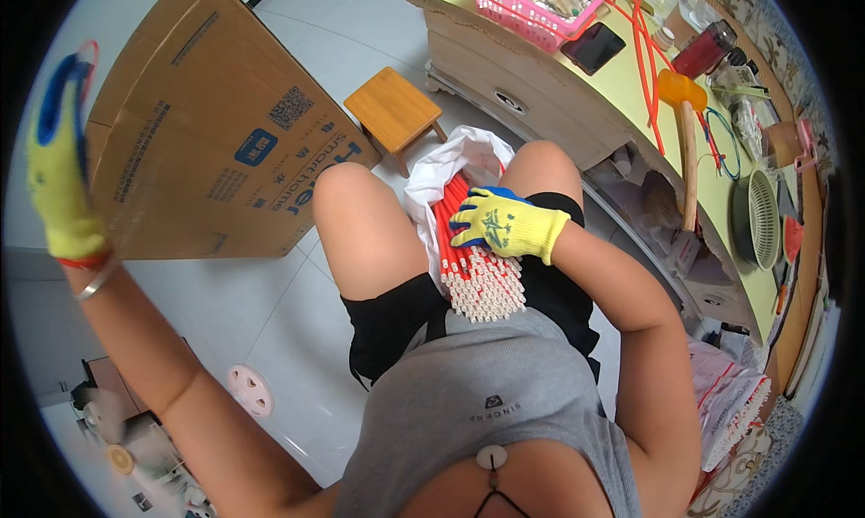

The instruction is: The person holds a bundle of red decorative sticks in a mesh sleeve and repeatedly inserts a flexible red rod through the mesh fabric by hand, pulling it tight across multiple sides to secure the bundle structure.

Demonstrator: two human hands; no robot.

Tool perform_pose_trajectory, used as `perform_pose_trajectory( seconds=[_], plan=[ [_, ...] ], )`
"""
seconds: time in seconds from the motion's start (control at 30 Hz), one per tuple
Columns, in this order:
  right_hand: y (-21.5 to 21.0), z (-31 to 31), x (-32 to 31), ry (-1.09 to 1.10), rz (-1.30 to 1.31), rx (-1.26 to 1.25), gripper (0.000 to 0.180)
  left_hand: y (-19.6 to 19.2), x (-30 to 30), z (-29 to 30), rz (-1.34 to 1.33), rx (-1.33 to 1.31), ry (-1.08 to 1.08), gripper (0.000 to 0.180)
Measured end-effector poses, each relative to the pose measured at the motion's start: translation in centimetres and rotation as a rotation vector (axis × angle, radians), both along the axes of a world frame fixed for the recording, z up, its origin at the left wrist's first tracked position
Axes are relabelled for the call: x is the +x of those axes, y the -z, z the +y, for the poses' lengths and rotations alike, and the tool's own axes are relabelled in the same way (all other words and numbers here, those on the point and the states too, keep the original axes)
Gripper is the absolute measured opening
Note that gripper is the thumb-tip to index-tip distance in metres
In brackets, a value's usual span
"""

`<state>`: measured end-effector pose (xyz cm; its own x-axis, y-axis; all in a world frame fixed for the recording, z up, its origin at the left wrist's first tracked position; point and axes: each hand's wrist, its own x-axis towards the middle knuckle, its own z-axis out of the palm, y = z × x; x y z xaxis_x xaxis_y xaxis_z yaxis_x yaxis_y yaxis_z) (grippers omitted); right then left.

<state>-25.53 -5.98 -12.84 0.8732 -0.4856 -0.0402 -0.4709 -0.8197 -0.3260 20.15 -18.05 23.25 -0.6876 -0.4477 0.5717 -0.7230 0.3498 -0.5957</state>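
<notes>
A thick bundle of thin red rods with white ends (487,288) lies across my lap, with the white ends toward my belly. Its far part sits in a white plastic bag (468,149) between my knees. My right hand (509,225), in a yellow glove with blue palm coating, lies over the bundle with its fingers curled on it. Far out at the left, my left hand (61,158) is raised in a matching glove. A thin red strand (93,54) loops at its fingertips, which look pressed together; the details there are hard to make out.
A large cardboard box (225,131) stands left, beside a small wooden stool (394,108). On the green tabletop (613,86) at right are a pink basket (541,13), a phone (593,48), an orange mallet (682,90) and a strainer (761,219). A pink disc (250,390) lies at lower left.
</notes>
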Motion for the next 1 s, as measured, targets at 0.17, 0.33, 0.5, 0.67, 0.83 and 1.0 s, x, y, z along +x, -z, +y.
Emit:
perform_pose_trajectory(
  seconds=[0.17,0.33,0.5,0.67,0.83,1.0],
  plan=[
    [1.5,-0.8,-0.1,0.022,-0.250,0.054,0.031,12.9,-13.6,8.7,1.081,0.989,0.078,0.025],
    [-10.5,0.5,-4.2,0.463,-0.779,0.163,0.021,22.5,-16.3,12.8,0.714,1.202,0.372,0.023],
    [-15.8,3.5,-13.7,0.434,-1.940,0.274,0.038,28.9,-20.3,17.0,1.763,2.085,0.595,0.031],
    [-15.8,7.7,-21.0,0.096,-2.444,1.019,0.029,33.0,-22.3,14.5,1.485,1.796,0.798,0.040],
    [-6.3,8.3,-22.6,0.613,-2.666,0.569,0.032,31.6,-23.6,13.2,2.590,1.777,1.099,0.048],
    [-0.7,7.1,-21.0,0.771,-2.445,0.639,0.027,29.9,-22.4,11.8,2.465,1.509,1.540,0.048]
  ],
)
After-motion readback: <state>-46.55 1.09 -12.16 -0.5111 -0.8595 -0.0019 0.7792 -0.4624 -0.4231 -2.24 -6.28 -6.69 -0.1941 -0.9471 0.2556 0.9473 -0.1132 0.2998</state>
